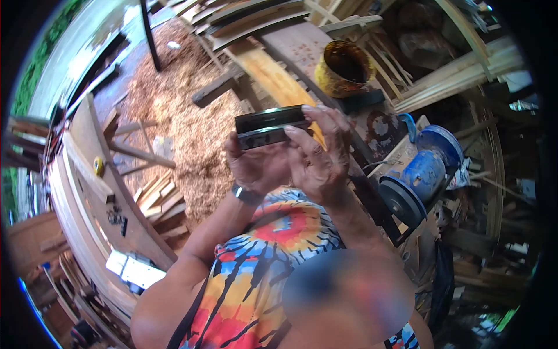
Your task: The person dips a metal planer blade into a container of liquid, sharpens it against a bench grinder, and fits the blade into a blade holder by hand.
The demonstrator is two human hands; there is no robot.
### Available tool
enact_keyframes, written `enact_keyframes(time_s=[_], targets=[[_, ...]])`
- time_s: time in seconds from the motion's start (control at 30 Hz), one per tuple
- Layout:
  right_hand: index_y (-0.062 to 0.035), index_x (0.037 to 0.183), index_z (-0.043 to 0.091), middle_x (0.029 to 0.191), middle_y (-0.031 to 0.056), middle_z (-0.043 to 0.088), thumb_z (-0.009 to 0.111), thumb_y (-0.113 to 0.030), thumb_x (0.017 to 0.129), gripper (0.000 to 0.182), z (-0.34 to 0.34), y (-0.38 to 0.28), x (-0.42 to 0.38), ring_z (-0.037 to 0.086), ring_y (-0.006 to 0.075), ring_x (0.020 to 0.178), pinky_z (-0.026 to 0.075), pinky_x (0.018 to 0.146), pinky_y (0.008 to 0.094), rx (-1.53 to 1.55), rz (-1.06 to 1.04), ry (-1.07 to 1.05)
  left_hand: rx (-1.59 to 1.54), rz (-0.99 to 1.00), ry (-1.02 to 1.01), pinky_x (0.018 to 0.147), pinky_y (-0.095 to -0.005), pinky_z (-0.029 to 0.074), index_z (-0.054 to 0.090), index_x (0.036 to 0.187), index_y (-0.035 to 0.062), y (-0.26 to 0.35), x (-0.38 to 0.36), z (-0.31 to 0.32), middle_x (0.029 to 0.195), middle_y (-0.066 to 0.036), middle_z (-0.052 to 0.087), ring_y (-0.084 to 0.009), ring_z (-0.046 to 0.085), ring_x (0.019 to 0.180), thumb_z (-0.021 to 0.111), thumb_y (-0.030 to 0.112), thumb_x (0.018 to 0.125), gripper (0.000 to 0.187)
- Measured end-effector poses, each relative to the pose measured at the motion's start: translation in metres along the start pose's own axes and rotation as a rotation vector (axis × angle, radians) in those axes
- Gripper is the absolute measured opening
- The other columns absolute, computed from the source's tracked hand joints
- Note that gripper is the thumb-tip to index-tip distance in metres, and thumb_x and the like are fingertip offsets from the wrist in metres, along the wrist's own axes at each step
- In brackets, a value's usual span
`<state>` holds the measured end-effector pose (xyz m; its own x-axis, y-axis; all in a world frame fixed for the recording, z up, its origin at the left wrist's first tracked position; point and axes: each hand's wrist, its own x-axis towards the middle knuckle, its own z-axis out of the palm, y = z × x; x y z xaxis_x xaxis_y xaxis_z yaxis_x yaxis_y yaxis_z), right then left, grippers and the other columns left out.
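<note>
Up in front of my chest is a dark, glossy rectangular object (270,120) with a silvery lower strip; its exact kind is not clear. My left hand (264,166) supports it from below, thumb at its left end, with a watch on the wrist. From the other side, my right hand (324,154) grips the right end between thumb and fingers. Part of the lower edge is hidden behind the hands. A tie-dye garment (279,227) covers my torso beneath them.
To the right stand a blue bench grinder (421,174) and a yellow, stained bucket (337,87). Wood shavings (192,122) are heaped on the ground beyond my hands. A yellow tape measure (99,167) lies on a long board (116,192) at left. Stacked planks (250,20) are at the top.
</note>
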<state>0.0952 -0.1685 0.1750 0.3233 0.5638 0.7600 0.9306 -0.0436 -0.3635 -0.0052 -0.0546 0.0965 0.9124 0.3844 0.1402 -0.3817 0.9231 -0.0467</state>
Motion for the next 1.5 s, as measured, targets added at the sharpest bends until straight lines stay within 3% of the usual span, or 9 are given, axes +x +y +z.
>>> enact_keyframes(time_s=[0.07, 0.27, 0.37, 0.43, 0.57, 0.77, 0.93, 1.3, 1.5], targets=[[-0.0118, 0.123, 0.070, 0.134, 0.0141, 0.061, 0.082, -0.006, 0.074, 0.050, -0.009, 0.002, 0.003, 0.057, 0.0371, 0.125, 0.044, 0.107, 0.0558, -0.017, 0.046, 0.009, 0.253, -0.084, -0.001, 0.121, -0.0512, 0.033, 0.059, 0.147, 0.0138, 0.011, 0.022, 0.010, 0.153, -0.014, 0.056, -0.0355, 0.049, 0.141, 0.068, 0.065, 0.086, 0.081], [-0.0060, 0.127, 0.065, 0.127, 0.0166, 0.065, 0.083, -0.005, 0.080, 0.050, -0.039, 0.012, -0.008, 0.066, 0.0373, 0.113, 0.056, 0.096, 0.0457, 0.088, 0.208, -0.011, 0.726, -0.314, -0.251, 0.114, -0.0541, 0.042, 0.053, 0.148, 0.0049, 0.024, 0.148, 0.038, 0.153, -0.025, 0.052, -0.0407, 0.051, 0.141, 0.051, 0.045, 0.100, 0.063], [-0.0054, 0.126, 0.067, 0.118, 0.0151, 0.069, 0.081, -0.007, 0.083, 0.045, -0.062, 0.009, -0.023, 0.069, 0.0343, 0.107, 0.055, 0.094, 0.0445, 0.099, 0.293, -0.042, 0.514, -0.484, -0.333, 0.111, -0.0579, 0.046, 0.052, 0.148, 0.0037, 0.012, 0.232, -0.001, 0.148, -0.022, 0.058, -0.0396, 0.057, 0.135, 0.048, 0.044, 0.102, 0.062], [-0.0052, 0.124, 0.070, 0.116, 0.0147, 0.071, 0.080, -0.008, 0.082, 0.043, -0.076, 0.005, -0.046, 0.071, 0.0319, 0.104, 0.058, 0.090, 0.0442, 0.041, 0.348, -0.063, 1.071, -0.449, -0.322, 0.108, -0.0489, 0.048, 0.061, 0.134, 0.0070, 0.001, 0.280, -0.026, 0.133, -0.013, 0.064, -0.0274, 0.061, 0.121, 0.052, 0.034, 0.104, 0.041], [-0.0059, 0.119, 0.073, 0.110, 0.0138, 0.074, 0.076, -0.005, 0.082, 0.037, -0.089, -0.005, -0.119, 0.073, 0.0334, 0.098, 0.060, 0.083, 0.0427, -0.042, 0.612, 0.049, 1.673, -0.534, -0.287, 0.107, -0.0492, 0.049, 0.061, 0.134, 0.0063, -0.059, 0.247, -0.036, 0.132, -0.013, 0.065, -0.0279, 0.063, 0.119, 0.055, 0.033, 0.103, 0.041], [-0.0061, 0.115, 0.072, 0.103, 0.0169, 0.072, 0.070, -0.014, 0.083, 0.032, -0.090, -0.038, -0.227, 0.072, 0.0340, 0.097, 0.058, 0.084, 0.0425, -0.324, 1.018, 0.282, 1.769, -0.827, -0.731, 0.105, -0.0497, 0.051, 0.061, 0.133, 0.0054, -0.244, 0.168, -0.055, 0.130, -0.013, 0.065, -0.0287, 0.064, 0.116, 0.058, 0.033, 0.101, 0.042], [-0.0056, 0.117, 0.071, 0.096, 0.0161, 0.071, 0.070, -0.016, 0.085, 0.034, -0.097, -0.082, -0.227, 0.071, 0.0330, 0.087, 0.056, 0.081, 0.0436, -0.246, 1.347, 0.446, 1.762, -0.936, -0.960, 0.103, -0.0501, 0.052, 0.061, 0.133, 0.0046, -0.303, 0.130, -0.047, 0.129, -0.014, 0.066, -0.0293, 0.066, 0.113, 0.061, 0.032, 0.100, 0.043], [-0.0063, 0.124, 0.070, 0.107, 0.0172, 0.073, 0.070, -0.020, 0.094, 0.033, -0.093, -0.088, -0.225, 0.070, 0.0349, 0.102, 0.056, 0.088, 0.0438, -0.452, 1.366, 0.317, 1.764, -1.033, -1.025, 0.100, -0.0510, 0.055, 0.060, 0.132, 0.0029, -0.300, 0.146, -0.049, 0.126, -0.014, 0.067, -0.0306, 0.069, 0.108, 0.068, 0.031, 0.097, 0.045], [-0.0058, 0.115, 0.071, 0.099, 0.0171, 0.074, 0.074, -0.019, 0.087, 0.032, -0.105, -0.077, -0.201, 0.074, 0.0326, 0.092, 0.059, 0.079, 0.0429, -0.255, 1.423, 0.340, 1.816, -0.937, -0.807, 0.098, -0.0515, 0.057, 0.060, 0.132, 0.0020, -0.218, 0.290, -0.057, 0.124, -0.015, 0.067, -0.0313, 0.070, 0.105, 0.071, 0.030, 0.096, 0.047]])
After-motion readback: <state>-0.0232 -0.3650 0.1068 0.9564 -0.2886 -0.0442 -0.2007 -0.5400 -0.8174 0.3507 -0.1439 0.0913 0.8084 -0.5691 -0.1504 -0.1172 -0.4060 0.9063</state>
